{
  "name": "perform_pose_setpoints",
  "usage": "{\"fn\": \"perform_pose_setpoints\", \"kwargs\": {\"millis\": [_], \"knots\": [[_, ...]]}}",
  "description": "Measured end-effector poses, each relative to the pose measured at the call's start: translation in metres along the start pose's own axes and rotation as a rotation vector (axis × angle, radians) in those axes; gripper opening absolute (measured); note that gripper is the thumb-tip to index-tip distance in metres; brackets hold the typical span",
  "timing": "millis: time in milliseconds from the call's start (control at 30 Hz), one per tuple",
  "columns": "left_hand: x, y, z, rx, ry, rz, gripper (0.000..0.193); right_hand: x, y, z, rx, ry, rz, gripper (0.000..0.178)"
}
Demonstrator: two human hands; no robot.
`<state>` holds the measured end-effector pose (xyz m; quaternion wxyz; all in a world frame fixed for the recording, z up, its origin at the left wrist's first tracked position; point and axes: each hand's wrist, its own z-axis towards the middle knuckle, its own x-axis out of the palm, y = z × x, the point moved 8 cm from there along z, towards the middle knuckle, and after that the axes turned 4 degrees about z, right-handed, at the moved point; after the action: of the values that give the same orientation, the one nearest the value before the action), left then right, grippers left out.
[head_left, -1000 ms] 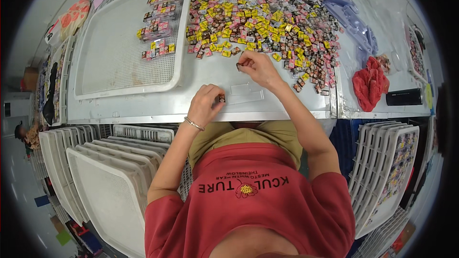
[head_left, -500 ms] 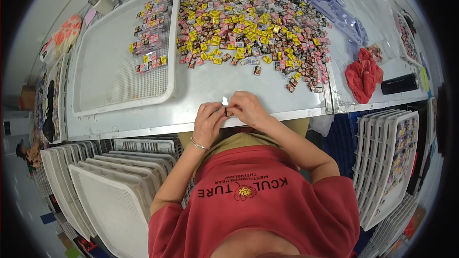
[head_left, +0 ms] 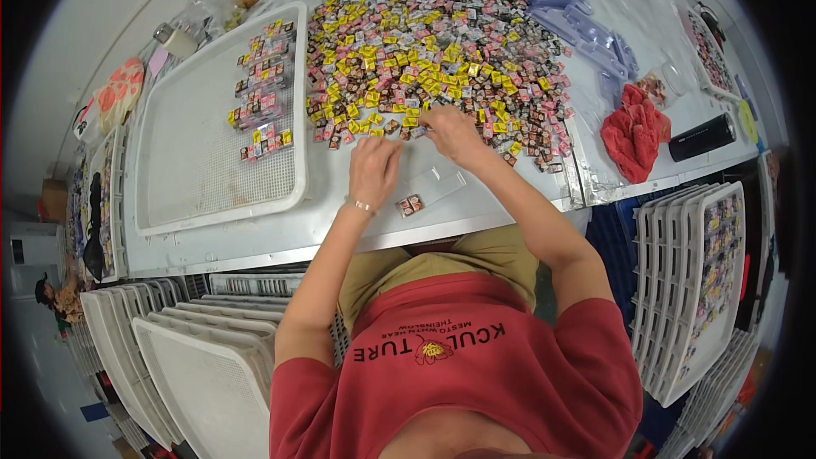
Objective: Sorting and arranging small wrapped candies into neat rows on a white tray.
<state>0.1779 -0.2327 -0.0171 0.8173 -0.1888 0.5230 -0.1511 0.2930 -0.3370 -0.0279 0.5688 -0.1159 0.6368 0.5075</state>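
Note:
A great heap of small wrapped pieces (head_left: 433,59) in yellow, pink, brown and black covers the back of the table. At its near edge my right hand (head_left: 452,134) is closed, thumb and fingers pinched together among the pieces; what it holds is too small to make out. My left hand (head_left: 374,168) rests close beside it at the heap's front, fingers loosely bent and apart, with nothing visible in them. Nearer me, a clear plastic case (head_left: 435,184) lies on the table, with a few brown pieces (head_left: 410,205) at its left end.
To the left lies a white mesh tray (head_left: 221,214) with rows of filled clear cases (head_left: 265,102). Purple plastic trays (head_left: 586,30), a red cloth (head_left: 634,136) and a black cylinder (head_left: 702,138) are at the right. Stacked white trays (head_left: 200,374) stand below the table edge.
Both hands have moved forward from the table's front edge to the heap, apart from each other. The clear case with brown pieces now lies on the table, out of my hands.

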Motion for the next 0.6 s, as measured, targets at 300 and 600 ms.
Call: {"fn": "perform_pose_setpoints", "kwargs": {"millis": [300, 600], "knots": [[0.044, -0.028, 0.052, 0.084, -0.055, 0.154, 0.023, -0.01, -0.01, -0.01, 0.035, -0.024, 0.066, 0.021], [0.003, -0.027, 0.039, 0.047, -0.14, 0.167, 0.014, -0.036, -0.007, -0.014, -0.015, -0.232, 0.119, 0.015]]}}
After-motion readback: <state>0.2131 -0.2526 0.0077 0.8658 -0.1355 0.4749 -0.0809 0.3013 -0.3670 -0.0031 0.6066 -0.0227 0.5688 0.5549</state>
